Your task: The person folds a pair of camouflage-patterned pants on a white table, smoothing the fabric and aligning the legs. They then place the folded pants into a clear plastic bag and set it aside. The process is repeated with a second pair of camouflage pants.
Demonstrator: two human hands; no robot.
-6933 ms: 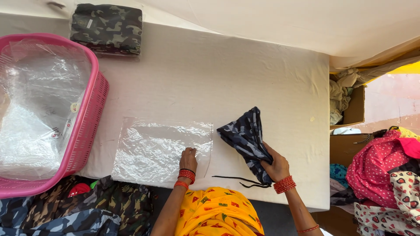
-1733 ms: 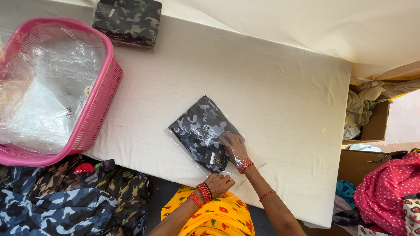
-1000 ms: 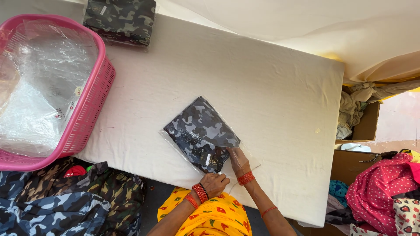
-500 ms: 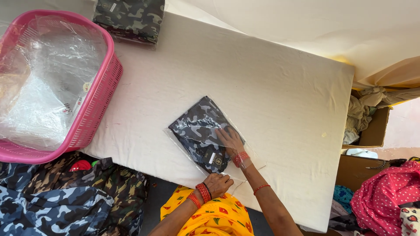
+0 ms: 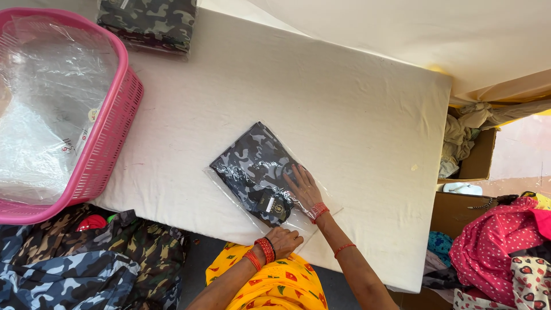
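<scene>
A folded grey camouflage garment inside a clear plastic bag (image 5: 252, 169) lies on the white table (image 5: 321, 97) near its front edge. My right hand (image 5: 304, 186) rests flat on the bag's right part, fingers spread. My left hand (image 5: 285, 239) is at the table's front edge, at the bag's lower corner, fingers curled; whether it pinches the plastic is not clear. Both wrists carry red bangles.
A pink basket (image 5: 112, 132) full of clear plastic bags stands at the left. A stack of packed camouflage garments (image 5: 149, 23) lies at the back. Loose camouflage clothes (image 5: 80, 264) pile below left. Cardboard boxes (image 5: 476, 161) and patterned fabrics (image 5: 499, 247) sit at the right.
The garment went from my right hand into the flat plastic bag. Over the last second my right hand slid across the bag's right part; my left hand stayed at the front edge.
</scene>
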